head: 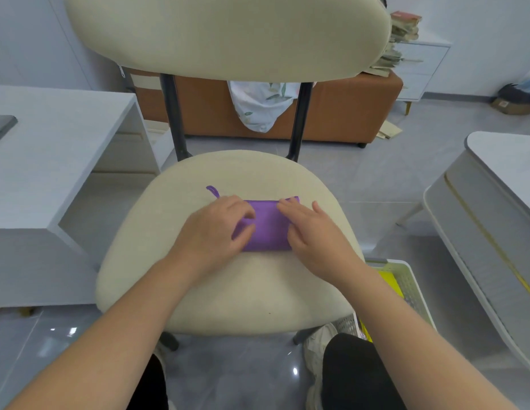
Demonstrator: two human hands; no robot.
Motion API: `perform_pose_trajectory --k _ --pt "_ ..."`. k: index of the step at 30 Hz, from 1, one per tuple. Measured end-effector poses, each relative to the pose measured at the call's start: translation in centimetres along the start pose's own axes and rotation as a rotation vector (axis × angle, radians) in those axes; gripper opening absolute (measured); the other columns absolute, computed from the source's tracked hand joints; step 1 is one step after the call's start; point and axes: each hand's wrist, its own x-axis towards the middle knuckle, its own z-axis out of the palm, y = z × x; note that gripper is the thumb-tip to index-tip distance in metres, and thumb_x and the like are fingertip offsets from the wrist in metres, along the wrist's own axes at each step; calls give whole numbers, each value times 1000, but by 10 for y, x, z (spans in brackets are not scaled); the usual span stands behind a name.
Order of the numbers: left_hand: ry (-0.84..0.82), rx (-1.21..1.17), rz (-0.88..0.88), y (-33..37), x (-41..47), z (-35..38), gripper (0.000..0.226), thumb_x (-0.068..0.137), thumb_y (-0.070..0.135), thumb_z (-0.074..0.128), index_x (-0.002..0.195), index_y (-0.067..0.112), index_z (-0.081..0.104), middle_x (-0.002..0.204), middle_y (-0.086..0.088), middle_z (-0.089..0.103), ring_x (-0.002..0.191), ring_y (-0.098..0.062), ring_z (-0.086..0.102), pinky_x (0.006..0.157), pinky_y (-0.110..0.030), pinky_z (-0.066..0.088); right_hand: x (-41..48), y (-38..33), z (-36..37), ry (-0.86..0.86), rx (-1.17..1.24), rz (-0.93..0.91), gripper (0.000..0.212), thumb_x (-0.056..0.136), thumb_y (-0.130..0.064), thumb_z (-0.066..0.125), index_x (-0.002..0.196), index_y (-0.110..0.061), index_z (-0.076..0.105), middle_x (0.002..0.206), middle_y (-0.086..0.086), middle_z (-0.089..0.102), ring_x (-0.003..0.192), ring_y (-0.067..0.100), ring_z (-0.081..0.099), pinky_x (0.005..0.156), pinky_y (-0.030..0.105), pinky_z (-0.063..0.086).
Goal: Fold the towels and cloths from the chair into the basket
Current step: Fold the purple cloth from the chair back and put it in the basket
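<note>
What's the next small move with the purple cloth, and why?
Probably lift it into the pale perforated plastic basket at the right. The small purple cloth already lies as a compact folded rectangle on the cream padded chair seat, with the left hand and right hand resting on its ends.

Bright, even, cool indoor light fills the room, with only soft shadows. Small glare spots shine on the glossy floor [295,371] at the bottom of the frame. Wide-angle distortion bends the edges, and the fingers [246,216] look slightly motion-blurred.
</note>
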Motion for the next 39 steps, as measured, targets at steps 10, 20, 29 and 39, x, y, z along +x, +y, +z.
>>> perform_pose_trajectory --k 10,20,29,39 --pt "-50 -109 -110 2 -2 5 32 72 19 41 96 21 62 94 8 64 83 -18 58 67 -30 47 -1 19 5 -125 90 14 73 80 -16 61 145 -30 33 151 -12 35 148 8 12 120 43 8" --pt "-94 -925 -280 13 0 -45 59 71 30 63 126 41 44 118 3 61 98 -19 64 85 -33 50 5 -9 -33 115 954 -10 8 79 -13 69 87 -11 66 78 -6 61 75 13 58 66 27 47" --pt "-101 -587 -155 37 6 -71 15 76 35 69 84 25 60 87 9 61 83 -12 58 75 -38 51 5 -26 -40 -14 982 -69 10 87 -18 65 86 -8 67 79 0 60 75 14 56 64 26 45" --pt "-270 -492 -140 19 4 -80 33 69 56 68 74 23 67 77 9 64 77 -14 60 67 -24 49 7 -26 -44 -105 890 -42 11 86 -30 65 76 -27 66 75 -5 61 73 14 60 65 30 47"
